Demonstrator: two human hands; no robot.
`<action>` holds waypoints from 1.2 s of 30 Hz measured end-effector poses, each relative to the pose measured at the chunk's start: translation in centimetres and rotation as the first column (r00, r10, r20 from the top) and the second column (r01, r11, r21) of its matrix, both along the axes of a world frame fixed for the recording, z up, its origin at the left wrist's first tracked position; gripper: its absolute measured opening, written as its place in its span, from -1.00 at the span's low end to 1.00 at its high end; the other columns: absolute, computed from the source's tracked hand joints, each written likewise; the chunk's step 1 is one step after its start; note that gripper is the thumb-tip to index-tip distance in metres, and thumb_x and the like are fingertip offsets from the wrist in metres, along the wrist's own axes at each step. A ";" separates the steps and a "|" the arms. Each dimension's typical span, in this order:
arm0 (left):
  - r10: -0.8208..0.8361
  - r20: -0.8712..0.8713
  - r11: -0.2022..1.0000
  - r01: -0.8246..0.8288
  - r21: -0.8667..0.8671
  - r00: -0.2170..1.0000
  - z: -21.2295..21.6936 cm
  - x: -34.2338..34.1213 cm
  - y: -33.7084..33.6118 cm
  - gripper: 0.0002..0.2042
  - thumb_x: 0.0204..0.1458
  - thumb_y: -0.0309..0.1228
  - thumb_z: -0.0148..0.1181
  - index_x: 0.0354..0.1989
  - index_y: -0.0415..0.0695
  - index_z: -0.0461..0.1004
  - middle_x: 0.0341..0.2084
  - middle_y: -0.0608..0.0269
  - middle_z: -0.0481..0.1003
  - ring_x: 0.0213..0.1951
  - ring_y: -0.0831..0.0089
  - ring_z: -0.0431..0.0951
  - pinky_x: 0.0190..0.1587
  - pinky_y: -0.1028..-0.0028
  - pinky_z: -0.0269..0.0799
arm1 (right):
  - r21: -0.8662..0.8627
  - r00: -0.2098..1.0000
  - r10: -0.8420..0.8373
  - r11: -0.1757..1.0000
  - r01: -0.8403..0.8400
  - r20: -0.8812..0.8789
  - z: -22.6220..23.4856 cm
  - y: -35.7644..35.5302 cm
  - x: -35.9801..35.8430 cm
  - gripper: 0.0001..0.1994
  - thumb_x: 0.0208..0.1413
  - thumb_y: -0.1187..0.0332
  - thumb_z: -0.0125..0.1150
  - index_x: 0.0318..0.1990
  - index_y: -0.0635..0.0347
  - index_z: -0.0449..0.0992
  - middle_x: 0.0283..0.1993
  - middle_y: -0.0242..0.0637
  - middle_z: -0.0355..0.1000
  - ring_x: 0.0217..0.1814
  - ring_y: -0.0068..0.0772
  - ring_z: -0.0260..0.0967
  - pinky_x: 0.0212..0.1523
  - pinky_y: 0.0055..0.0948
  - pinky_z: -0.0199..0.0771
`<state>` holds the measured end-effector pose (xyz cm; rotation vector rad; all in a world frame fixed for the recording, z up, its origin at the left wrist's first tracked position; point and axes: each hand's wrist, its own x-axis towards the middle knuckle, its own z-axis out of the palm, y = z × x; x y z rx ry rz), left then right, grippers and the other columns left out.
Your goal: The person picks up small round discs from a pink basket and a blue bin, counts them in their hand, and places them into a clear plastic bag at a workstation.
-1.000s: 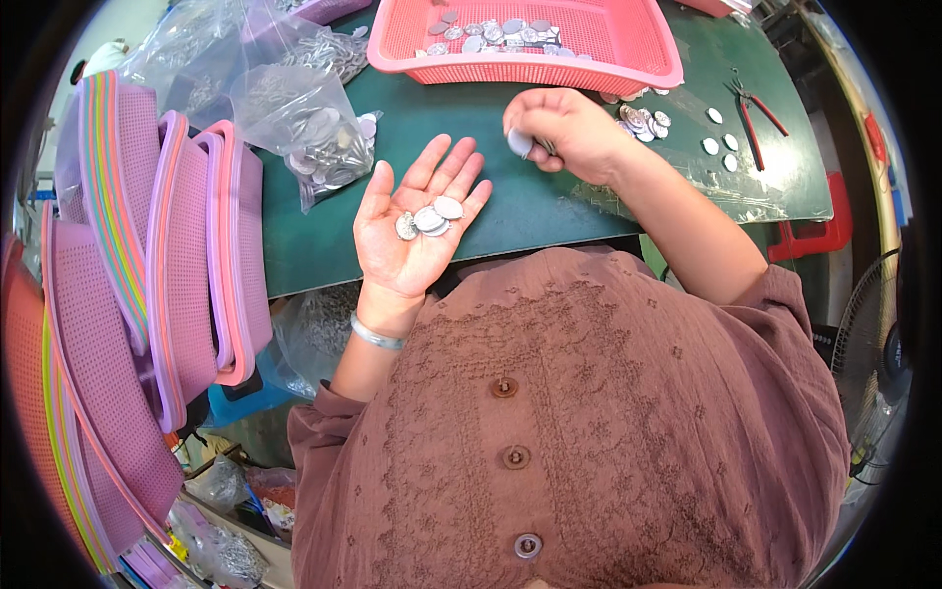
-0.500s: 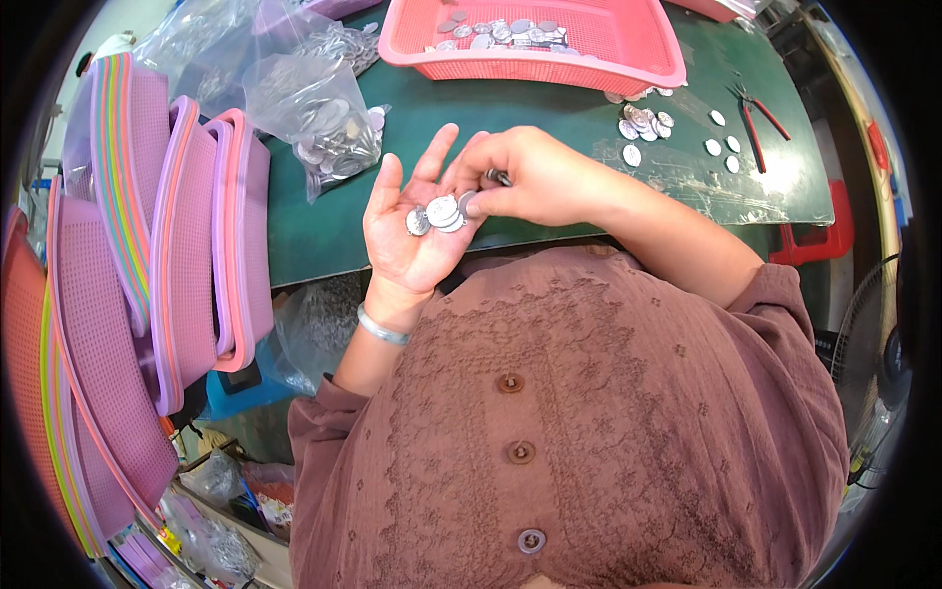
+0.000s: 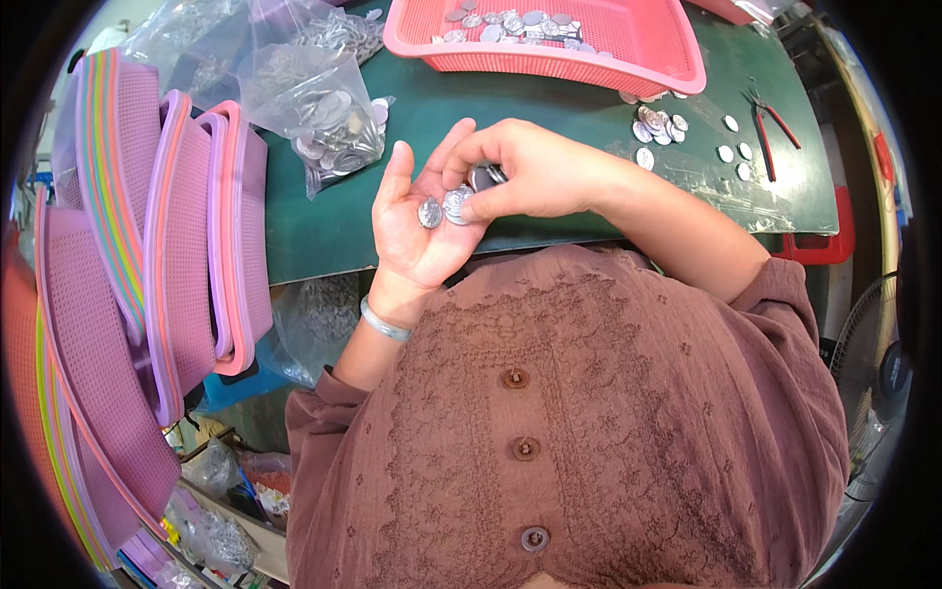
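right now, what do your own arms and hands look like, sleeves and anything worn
The left grip is a bare, ungloved human hand, with a smooth, pale blue-grey, ring-shaped bangle around its wrist. The right grip is also ungloved, its wrist unadorned. Loose, short, brown cloth sleeves leave both forearms uncovered. No cables show on either arm.

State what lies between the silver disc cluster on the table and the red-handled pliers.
In the head view, four loose discs lie between the cluster and the pliers.
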<state>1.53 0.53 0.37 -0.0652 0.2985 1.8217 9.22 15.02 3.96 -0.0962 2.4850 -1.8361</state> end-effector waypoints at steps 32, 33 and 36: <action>0.019 -0.063 0.994 -0.025 -0.107 0.998 -0.8 -0.7 0.7 -0.50 -0.05 -0.64 -0.26 0.16 -0.39 0.07 0.10 -0.03 0.20 0.19 0.17 0.17 0.29 0.19 0.00 | -0.364 0.911 -0.256 0.855 0.369 0.324 -1.3 2.5 -1.1 -0.84 -0.02 0.36 0.22 -0.47 0.30 0.50 -0.56 -0.37 0.42 -0.58 -0.70 0.23 -0.62 -0.69 0.20; 0.015 -0.068 0.995 -0.021 -0.095 0.998 -0.6 -0.7 0.7 -0.50 -0.05 -0.63 -0.26 0.16 -0.39 0.07 0.11 -0.03 0.19 0.20 0.16 0.15 0.30 0.19 -0.01 | -0.446 0.895 -0.234 0.802 0.399 0.381 -1.3 2.8 -1.1 -0.85 -0.03 0.37 0.21 -0.48 0.30 0.50 -0.56 -0.36 0.43 -0.59 -0.69 0.23 -0.64 -0.69 0.20; -0.001 -0.051 0.999 -0.002 -0.048 0.999 -0.3 -0.8 0.7 -0.51 -0.03 -0.56 -0.24 0.16 -0.38 0.07 0.15 -0.05 0.15 0.22 0.13 0.11 0.30 0.17 -0.05 | -0.542 0.898 -0.223 0.733 0.412 0.380 -1.7 3.2 -1.0 -0.89 -0.03 0.39 0.20 -0.49 0.23 0.48 -0.54 -0.37 0.41 -0.62 -0.69 0.21 -0.71 -0.71 0.10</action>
